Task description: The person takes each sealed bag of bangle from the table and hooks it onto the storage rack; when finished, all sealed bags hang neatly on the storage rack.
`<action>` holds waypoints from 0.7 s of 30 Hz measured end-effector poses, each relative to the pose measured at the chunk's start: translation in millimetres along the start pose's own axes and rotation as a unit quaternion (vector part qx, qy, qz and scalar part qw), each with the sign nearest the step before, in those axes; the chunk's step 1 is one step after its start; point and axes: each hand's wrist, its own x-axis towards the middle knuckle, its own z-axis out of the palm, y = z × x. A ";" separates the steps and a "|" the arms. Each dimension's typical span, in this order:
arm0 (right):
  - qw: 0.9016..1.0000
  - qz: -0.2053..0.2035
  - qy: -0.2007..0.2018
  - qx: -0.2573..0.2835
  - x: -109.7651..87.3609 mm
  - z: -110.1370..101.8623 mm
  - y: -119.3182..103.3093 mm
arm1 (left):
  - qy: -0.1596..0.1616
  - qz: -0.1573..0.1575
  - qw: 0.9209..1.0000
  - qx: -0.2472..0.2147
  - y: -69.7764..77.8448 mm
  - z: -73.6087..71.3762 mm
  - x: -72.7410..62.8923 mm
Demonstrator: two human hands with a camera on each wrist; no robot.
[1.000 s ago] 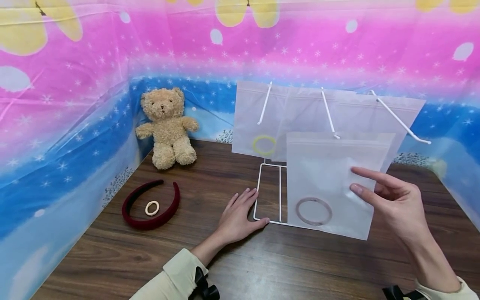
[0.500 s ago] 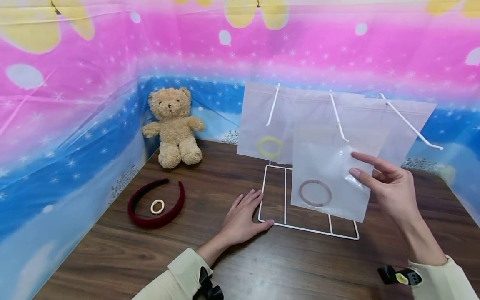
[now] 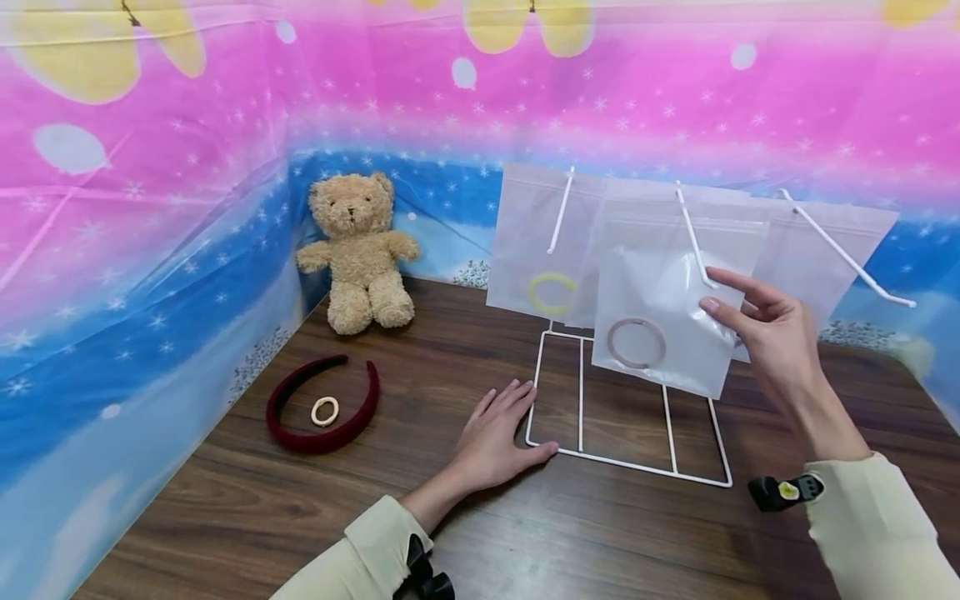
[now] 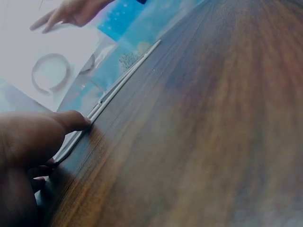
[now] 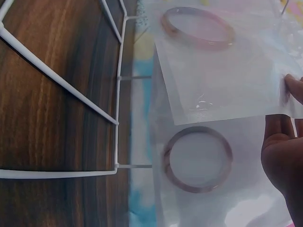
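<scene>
My right hand [image 3: 783, 337] pinches the right side of a translucent white zip bag [image 3: 660, 275] between thumb and fingers. A pinkish-brown bangle [image 3: 636, 343] lies inside the bag. The middle prong [image 3: 692, 237] of a white wire display rack shows in front of the bag, its bent tip near my fingertips. In the right wrist view, another bag with a similar bangle [image 5: 230, 156] hangs behind the held one. My left hand [image 3: 491, 442] rests with spread fingers at the left front corner of the rack's base [image 3: 637, 461], thumb on the front bar.
A bag with a yellow ring [image 3: 552, 293] hangs on the left prong [image 3: 561, 212], another bag [image 3: 847, 242] on the right prong [image 3: 855, 250]. On the wooden table [image 3: 225, 517] lie a dark red headband [image 3: 322, 442] and a cream ring [image 3: 325, 412]. A teddy bear [image 3: 356, 250] sits behind.
My right hand has moved up and away with the bag; its top has gone from the middle prong's tip back along the prong. The left hand stays on the rack's base.
</scene>
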 end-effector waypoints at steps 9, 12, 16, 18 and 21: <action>1.000 -0.002 -0.004 0.026 9.7 0.9 7.5 | 0.006 0.001 1.000 0.002 0.4 0.0 -0.6; 1.000 0.000 -0.007 0.024 9.9 0.7 9.8 | 0.008 0.003 1.000 0.002 0.4 0.0 -0.8; 1.000 -0.004 -0.005 0.003 8.4 0.8 11.0 | 0.005 0.003 1.000 0.000 1.1 -1.2 -1.0; 1.000 -0.011 -0.009 -0.023 6.5 1.2 9.6 | 0.004 0.003 1.000 0.000 0.9 -1.3 -0.9; 0.992 -0.038 -0.023 -0.121 1.0 4.2 4.4 | 0.005 0.005 1.000 -0.003 0.7 -1.9 -1.0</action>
